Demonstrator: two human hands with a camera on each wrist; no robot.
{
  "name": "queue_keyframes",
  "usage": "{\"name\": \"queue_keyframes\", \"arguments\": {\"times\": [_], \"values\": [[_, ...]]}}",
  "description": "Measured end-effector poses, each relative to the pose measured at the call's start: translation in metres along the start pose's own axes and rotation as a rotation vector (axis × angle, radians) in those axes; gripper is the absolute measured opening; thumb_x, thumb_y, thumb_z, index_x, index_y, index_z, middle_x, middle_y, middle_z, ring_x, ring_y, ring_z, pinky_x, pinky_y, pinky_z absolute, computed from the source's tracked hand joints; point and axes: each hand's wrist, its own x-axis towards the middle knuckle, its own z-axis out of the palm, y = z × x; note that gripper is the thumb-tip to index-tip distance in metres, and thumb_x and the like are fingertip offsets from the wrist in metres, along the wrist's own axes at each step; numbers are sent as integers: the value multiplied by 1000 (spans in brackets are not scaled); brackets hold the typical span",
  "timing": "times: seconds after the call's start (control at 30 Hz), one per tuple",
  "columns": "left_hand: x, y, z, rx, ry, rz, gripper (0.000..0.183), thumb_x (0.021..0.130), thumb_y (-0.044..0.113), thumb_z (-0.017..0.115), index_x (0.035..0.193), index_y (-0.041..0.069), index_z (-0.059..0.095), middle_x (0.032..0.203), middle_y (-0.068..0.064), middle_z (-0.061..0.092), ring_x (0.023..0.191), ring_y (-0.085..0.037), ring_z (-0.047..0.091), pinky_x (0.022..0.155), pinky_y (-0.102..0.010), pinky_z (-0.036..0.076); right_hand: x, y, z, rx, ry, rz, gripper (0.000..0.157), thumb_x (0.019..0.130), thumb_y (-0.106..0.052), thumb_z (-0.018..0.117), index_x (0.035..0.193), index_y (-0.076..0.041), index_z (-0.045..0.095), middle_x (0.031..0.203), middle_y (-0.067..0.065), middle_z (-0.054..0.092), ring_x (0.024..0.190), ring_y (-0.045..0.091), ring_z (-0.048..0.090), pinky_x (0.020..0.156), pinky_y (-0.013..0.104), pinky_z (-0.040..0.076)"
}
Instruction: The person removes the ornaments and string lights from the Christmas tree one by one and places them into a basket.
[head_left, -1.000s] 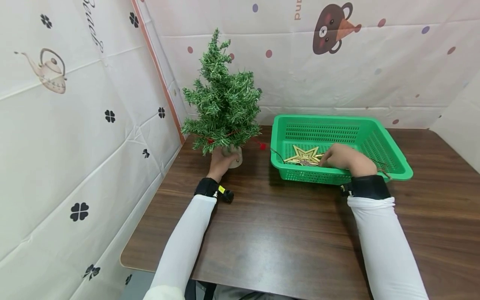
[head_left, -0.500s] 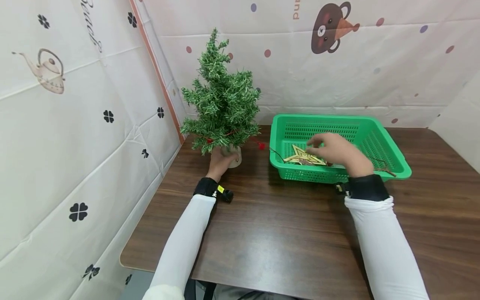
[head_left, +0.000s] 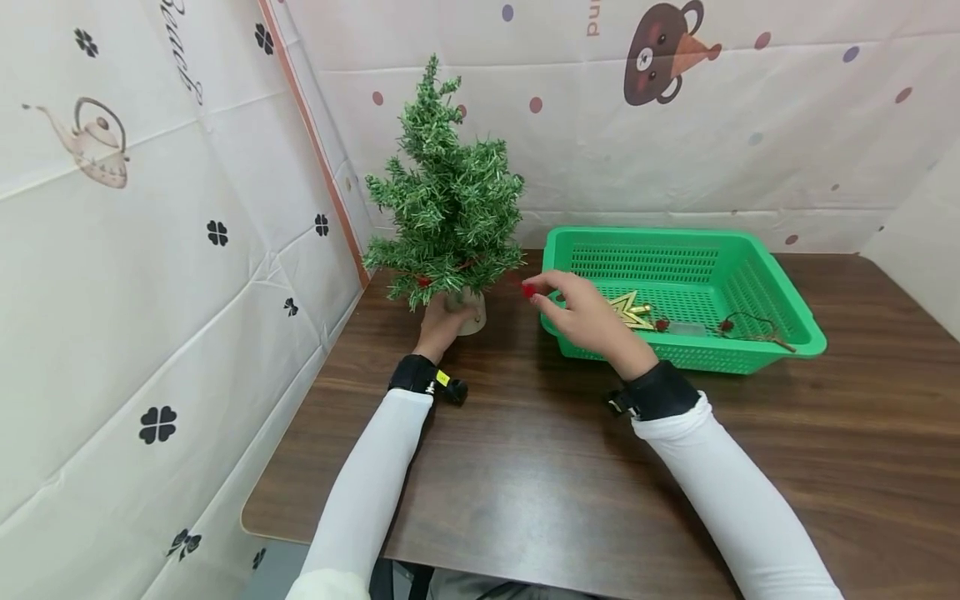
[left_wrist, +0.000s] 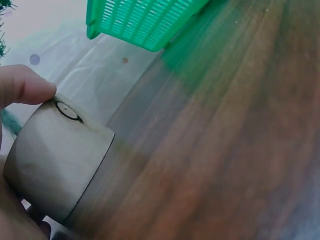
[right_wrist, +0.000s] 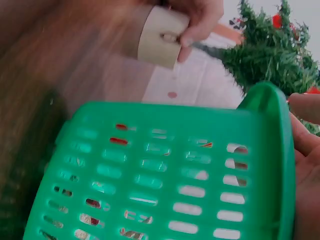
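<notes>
My left hand [head_left: 439, 327] grips the pale round base [head_left: 475, 320] of a small artificial Christmas tree [head_left: 450, 192], which stands upright at the table's back left. In the left wrist view the thumb [left_wrist: 30, 86] presses the top of that base. My right hand [head_left: 588, 317] is between tree and basket, over the basket's left front corner. Its thumb and forefinger pinch a small red ornament [head_left: 529, 290]. Red bits [head_left: 423, 282] show among the lower branches. Beyond the right hand, a gold star [head_left: 630, 310] lies in the green basket [head_left: 780, 292], partly covered by the hand.
Red-tipped twigs or wires [head_left: 750, 327] and a small clear piece [head_left: 686, 329] also lie in the basket, near its front wall. The brown wooden table [head_left: 510, 467] extends in front. Printed cloth [head_left: 720, 167] hangs behind and at the left.
My right hand has lifted out of the basket and moved left to the red ornament near the tree, uncovering things in the basket's front. My left hand stays on the base.
</notes>
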Motion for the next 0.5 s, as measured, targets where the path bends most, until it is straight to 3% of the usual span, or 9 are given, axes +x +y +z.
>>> {"name": "queue_keyframes", "arguments": {"times": [0.17,0.33,0.5], "values": [[-1,0,-2,-22,-23,-28,85,96,35,66,162,9,21,166,-14,26,153,-34,27,123,-52,29,0,-6,-2,60,41,-7,18,105,-19,59,111,-10,74,100,9,74,95,24,67,86,45,55],[-3,1,-5,-79,-50,-48,87,96,33,65,164,12,15,169,-12,21,155,-33,23,125,-50,27,-4,-15,-15,182,130,-8,21,104,-21,60,115,-10,74,104,13,73,94,30,67,80,36,54],[-2,2,-6,-65,-73,-24,76,95,33,65,159,7,33,163,-16,31,149,-36,34,122,-50,32,-7,-25,-25,278,214,-23,19,104,-16,59,112,-6,74,101,15,70,91,27,66,78,28,55]]}}
